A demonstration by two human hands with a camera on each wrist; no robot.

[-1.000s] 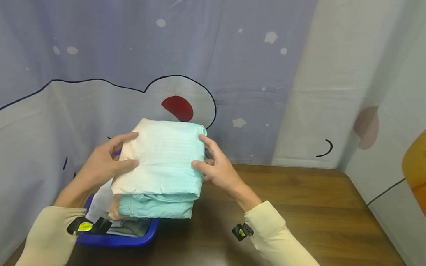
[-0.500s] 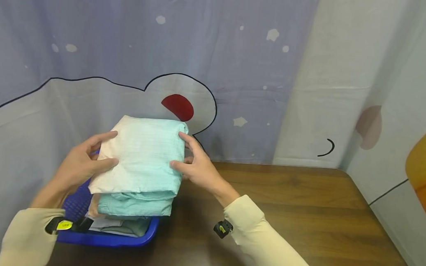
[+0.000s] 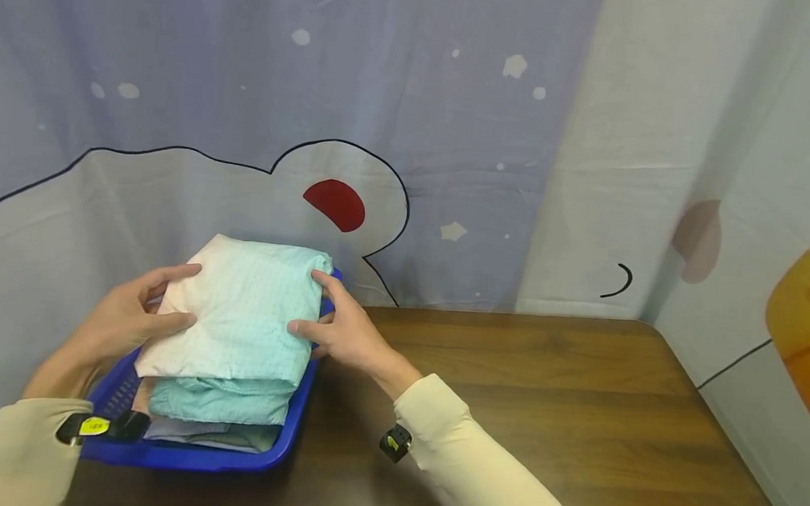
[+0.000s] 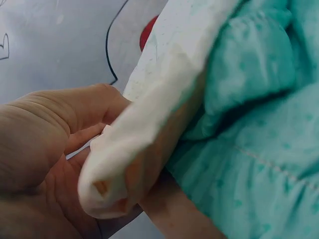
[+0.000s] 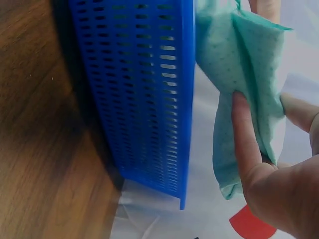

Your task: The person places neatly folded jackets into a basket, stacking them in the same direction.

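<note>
A folded garment (image 3: 246, 312), fading from pale pink-white to mint green, is held between both hands over the blue basket (image 3: 293, 433). My left hand (image 3: 114, 323) grips its pale left edge, thumb on top and fingers beneath. On the mint side, my right hand (image 3: 350, 331) pinches the folded edge the same way. Soft layers of the garment (image 4: 254, 119) fill much of the left wrist view, including a stitched seam. From the right wrist, the garment (image 5: 249, 84) shows above the basket's rim. Grey and greenish folded cloths (image 3: 223, 435) lie in the basket beneath it.
The basket's slotted side wall (image 5: 139, 89) stands on a brown wooden table (image 3: 506, 417), which stretches off to the right. Behind the table hangs a printed curtain (image 3: 456, 131), and another curtain side (image 3: 752, 230) closes in the right.
Both hands have carried the folded garment leftward and then lower, from beside and above the basket's right part to within its outline. The grip on it looks the same.
</note>
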